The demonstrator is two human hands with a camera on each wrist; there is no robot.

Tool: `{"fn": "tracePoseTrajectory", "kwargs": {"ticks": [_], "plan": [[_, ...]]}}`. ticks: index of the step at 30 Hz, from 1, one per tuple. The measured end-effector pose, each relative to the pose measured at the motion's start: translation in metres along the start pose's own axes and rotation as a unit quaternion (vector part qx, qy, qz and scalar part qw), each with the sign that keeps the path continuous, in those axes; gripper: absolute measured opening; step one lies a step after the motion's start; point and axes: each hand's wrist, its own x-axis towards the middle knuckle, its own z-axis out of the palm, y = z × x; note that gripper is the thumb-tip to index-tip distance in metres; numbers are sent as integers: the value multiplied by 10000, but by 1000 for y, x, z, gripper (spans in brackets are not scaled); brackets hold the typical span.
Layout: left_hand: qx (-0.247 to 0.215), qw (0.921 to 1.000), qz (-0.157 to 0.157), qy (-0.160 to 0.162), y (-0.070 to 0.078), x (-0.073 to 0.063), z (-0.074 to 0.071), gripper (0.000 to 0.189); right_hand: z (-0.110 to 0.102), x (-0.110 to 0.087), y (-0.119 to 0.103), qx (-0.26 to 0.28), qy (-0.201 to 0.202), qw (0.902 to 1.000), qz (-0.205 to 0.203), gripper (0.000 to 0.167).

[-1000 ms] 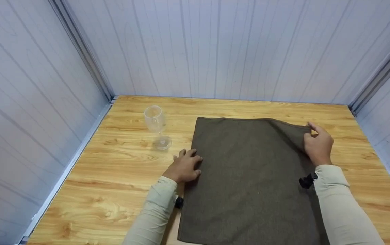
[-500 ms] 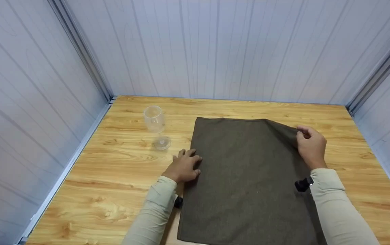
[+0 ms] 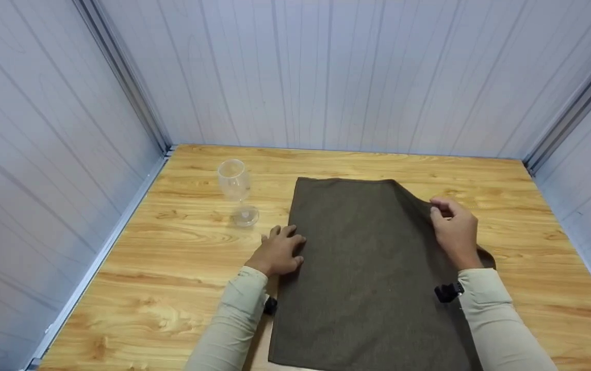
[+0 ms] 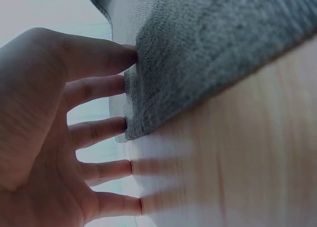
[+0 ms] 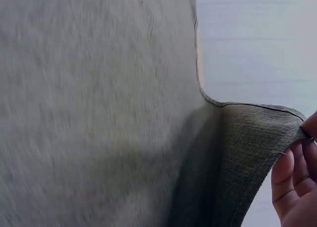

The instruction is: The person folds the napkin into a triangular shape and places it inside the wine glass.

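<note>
A dark olive-brown cloth with hemmed edges lies spread over the table. My right hand pinches its far right corner and holds it lifted, so the far edge slopes up to the fingers. In the right wrist view the raised corner of the cloth sits between thumb and fingers. On the cloth's left edge rests my left hand, fingers spread. The left wrist view has the thumb and two fingertips of the left hand on the fabric and the other fingertips on bare wood.
A clear stemmed glass stands upright beyond my left hand, left of the cloth. The wood-grain table is bounded by a pale panelled wall at the back and walls on both sides.
My right hand has drawn the lifted corner leftward and toward me, folding more of the far edge over. Part of the cloth's right edge now shows beyond the right wrist. The left hand stays put.
</note>
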Motion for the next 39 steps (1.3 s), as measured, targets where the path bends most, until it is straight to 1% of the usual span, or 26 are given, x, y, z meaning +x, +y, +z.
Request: {"fn": "tracePoseTrajectory", "kwargs": {"ticks": [10,13,16,22,26,31,39], "plan": [[17,9999,-85,-82,-1,-3,1,49,10,-18,-12,143,-189,9994,-245,16],[38,9999,-79,-76,-1,-3,0,50,12,-23,-14,109,-263,9989,-365,17],[107,9999,-71,-79,-1,-3,0,52,13,-29,-16,12,-341,9975,-617,19],[149,9998,-95,-68,-1,-2,0,53,18,-37,-20,-16,-344,9907,-1317,23],[114,9999,-101,-47,-2,-1,0,52,22,-40,-25,18,-356,9862,-1616,23],[106,9999,-133,2,-1,-2,-1,52,25,-46,-29,70,-406,9843,-1719,22],[188,9998,-39,-28,0,-2,-1,52,27,-54,-30,116,-466,9862,-1584,20]]}}
